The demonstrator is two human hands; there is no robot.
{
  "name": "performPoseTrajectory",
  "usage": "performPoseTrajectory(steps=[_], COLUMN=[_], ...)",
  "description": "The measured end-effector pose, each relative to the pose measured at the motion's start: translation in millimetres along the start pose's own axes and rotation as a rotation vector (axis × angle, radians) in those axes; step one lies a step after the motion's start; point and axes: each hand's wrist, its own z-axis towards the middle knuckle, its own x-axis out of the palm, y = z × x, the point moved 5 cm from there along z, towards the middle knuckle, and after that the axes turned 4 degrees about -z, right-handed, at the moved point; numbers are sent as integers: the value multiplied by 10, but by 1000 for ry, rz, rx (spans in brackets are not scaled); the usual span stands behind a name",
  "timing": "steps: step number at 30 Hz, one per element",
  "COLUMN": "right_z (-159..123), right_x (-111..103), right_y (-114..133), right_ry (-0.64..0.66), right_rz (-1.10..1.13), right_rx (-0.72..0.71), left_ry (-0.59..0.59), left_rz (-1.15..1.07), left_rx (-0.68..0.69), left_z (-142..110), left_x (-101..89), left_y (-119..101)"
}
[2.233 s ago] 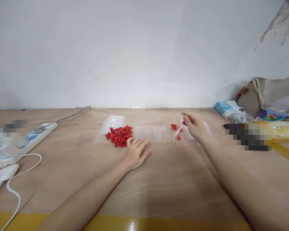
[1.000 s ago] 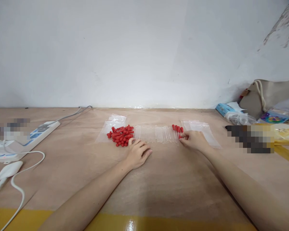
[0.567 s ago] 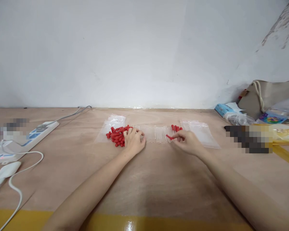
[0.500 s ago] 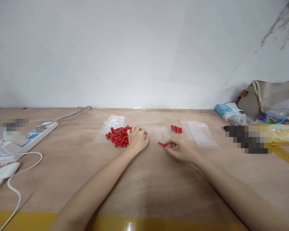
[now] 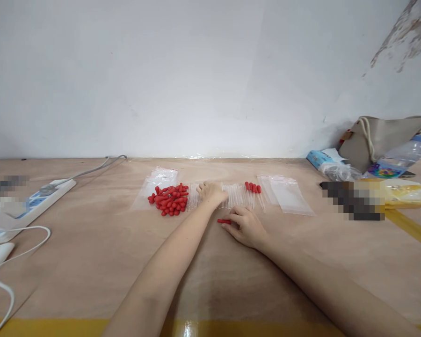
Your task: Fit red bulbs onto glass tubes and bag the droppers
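Observation:
My left hand [image 5: 212, 193] lies over a row of thin clear tubes [image 5: 233, 194]. Its fingers are bent and a little spread, the thumb apart; their tips are partly hidden. Pinched between the thumb and fingers of my right hand [image 5: 247, 225] is a red rubber dropper bulb [image 5: 223, 221], just in front of the row. Left of the tubes sits a pile of red rubber bulbs [image 5: 170, 199]. At the row's right end lie several droppers [image 5: 253, 188], clear tubes topped with red bulbs.
Clear zip bags [image 5: 291, 194] lie to the right, and more plastic bags [image 5: 161, 175] behind the bulb pile. A power strip [image 5: 61, 189] with white cables is at far left. Tissue pack [image 5: 317, 159], grey bag [image 5: 389, 135] and plastic bottle [image 5: 393, 164] stand at back right.
My left hand has moved right, off the edge of the bulb pile and onto the tubes. My right hand has shifted left and nearer to me with the red bulb. The view has turned slightly right.

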Motion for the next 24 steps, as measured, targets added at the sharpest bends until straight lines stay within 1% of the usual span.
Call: performPoseTrajectory(steps=[2, 4, 7, 10, 11, 12, 15, 18, 24], right_z=[4, 6, 0, -6, -6, -3, 16, 31, 12], right_x=[-8, -30, -52, -63, -66, -66, -64, -67, -90], right_y=[15, 27, 9, -65, -94, -119, -155, -134, -65], right_ry=[-11, -25, -52, -131, -165, -194, -236, -231, -202], right_rz=[17, 34, 84, 186, 217, 243, 293, 324, 337], right_rx=[-16, -26, -7, 51, 70, 85, 93, 69, 50], left_ry=[7, 0, -26, -56, -75, -81, -96, -129, -145], left_rz=[-8, -27, -68, -113, -146, -167, -174, -164, -155], left_rx=[-1, 32, 141, 308, 438, 531, 687, 742, 744], left_z=[16, -12, -179, -473, -594, -705, -941, -1027, -1019], left_x=[-13, -69, -227, -385, -428, -451, -449, -418, -405], left_y=[6, 12, 73, 245, 292, 359, 562, 655, 619])
